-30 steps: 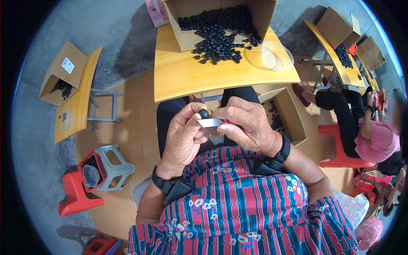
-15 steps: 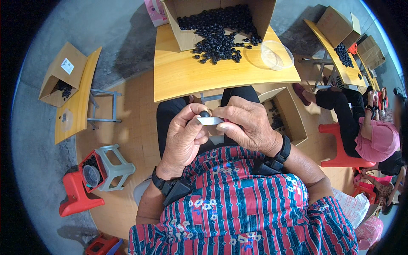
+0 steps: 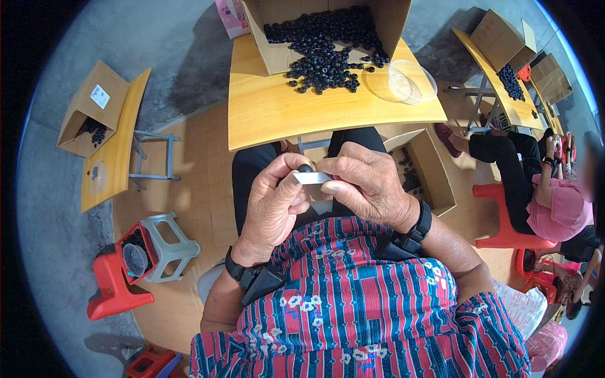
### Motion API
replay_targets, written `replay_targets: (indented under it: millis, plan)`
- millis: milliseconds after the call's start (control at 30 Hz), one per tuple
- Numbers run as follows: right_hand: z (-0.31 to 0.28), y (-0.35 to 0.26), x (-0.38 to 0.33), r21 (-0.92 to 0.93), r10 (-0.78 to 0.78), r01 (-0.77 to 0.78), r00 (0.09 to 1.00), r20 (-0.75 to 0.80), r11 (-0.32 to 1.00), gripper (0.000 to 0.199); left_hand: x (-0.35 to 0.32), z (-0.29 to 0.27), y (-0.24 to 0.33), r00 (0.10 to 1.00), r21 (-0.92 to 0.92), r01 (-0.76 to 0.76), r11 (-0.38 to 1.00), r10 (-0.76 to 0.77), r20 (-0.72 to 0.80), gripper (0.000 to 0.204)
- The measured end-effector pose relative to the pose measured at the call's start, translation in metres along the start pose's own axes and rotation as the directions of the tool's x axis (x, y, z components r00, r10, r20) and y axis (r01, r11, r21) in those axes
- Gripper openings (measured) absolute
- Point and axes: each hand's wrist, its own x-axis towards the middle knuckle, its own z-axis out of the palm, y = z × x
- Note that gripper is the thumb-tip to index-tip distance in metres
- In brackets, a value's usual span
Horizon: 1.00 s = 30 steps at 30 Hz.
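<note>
My left hand (image 3: 272, 205) pinches a small round black piece (image 3: 305, 168) between thumb and fingers, above my lap. In my right hand (image 3: 373, 189), thumb and forefinger grip a flat silvery blade (image 3: 312, 179) with slanted ends. The blade lies across the near side of the black piece, close to my left thumb. Whether its edge touches the piece is too small to tell. Ahead, a heap of similar black pieces (image 3: 324, 69) spills from a cardboard box (image 3: 274, 57) onto the yellow table (image 3: 328, 116).
A clear plastic tub (image 3: 413, 82) lies on the table's right. A lower cardboard box (image 3: 435, 173) stands beside my right knee. Left are a red stool (image 3: 110, 286), a grey-green stool (image 3: 173, 249) and a side table (image 3: 129, 135). A person in pink (image 3: 558, 205) sits at right.
Both hands hold nearly the same place and grip. The black piece and the blade have shifted only very slightly to the right.
</note>
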Motion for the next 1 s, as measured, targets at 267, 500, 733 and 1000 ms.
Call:
replay_targets:
  millis: [267,500,733,1000]
  plan:
    - [0.0008,0.0017,-0.0005,0.014,-0.011,0.011,1.0,-0.003,1.0,0.024,0.0001,0.0021,0.0006,1.0,0.026,-0.001,1.0,0.002,-0.029,0.027]
    - [0.0014,-0.0005,-0.0003,0.022,0.029,-0.029,1.0,0.007,0.999,0.022,0.0005,-0.0003,-0.0002,1.0,0.018,0.0,1.0,0.001,-0.022,0.026]
    - [0.0015,0.0011,-0.0011,0.01,0.051,-0.051,0.998,0.031,0.999,0.022,0.0006,-0.0016,-0.0013,0.999,0.005,0.007,1.0,-0.007,-0.035,0.024]
    - [0.0025,-0.0029,0.0018,0.002,0.055,-0.055,0.998,0.029,0.998,0.022,0.0004,-0.0054,-0.004,1.0,-0.023,0.0,1.0,0.0,-0.012,0.024]
